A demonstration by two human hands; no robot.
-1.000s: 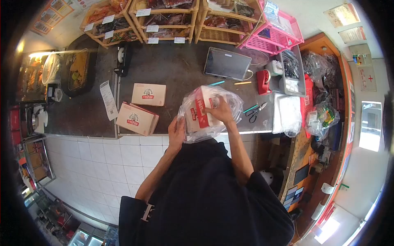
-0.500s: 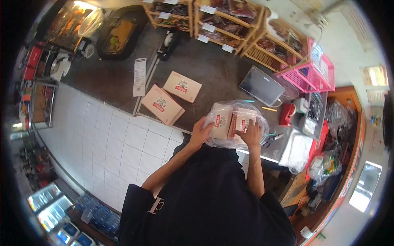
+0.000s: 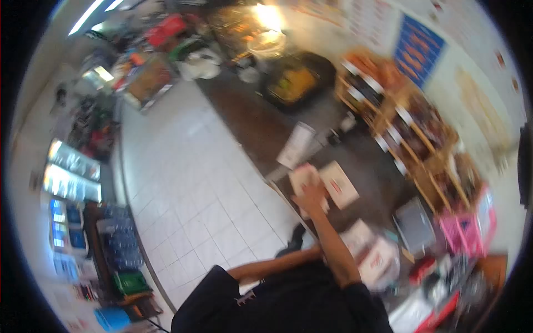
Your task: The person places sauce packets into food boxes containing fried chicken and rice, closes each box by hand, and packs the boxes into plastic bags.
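My right hand [image 3: 312, 195] lies across a small printed cardboard box [image 3: 302, 175] near the counter's front edge, fingers spread and blurred by motion. A second flat box [image 3: 340, 185] is right beside it. My left forearm passes beneath my right forearm, and the left hand is hidden there, close to the clear plastic bag [image 3: 393, 256]. Inside the bag, a box with a red label [image 3: 376, 261] and a paler box [image 3: 358, 236] sit side by side.
A paper receipt [image 3: 297, 145] lies beyond the boxes. A black tray with food [image 3: 294, 86] stands farther back. Wooden racks of packets [image 3: 408, 136] line the wall. A dark tablet-like device [image 3: 415, 225] and a pink basket [image 3: 461, 230] are at right.
My right hand has left the bagged boxes and moved left onto a box on the counter. The left hand has become hidden behind the right forearm. The view has turned left.
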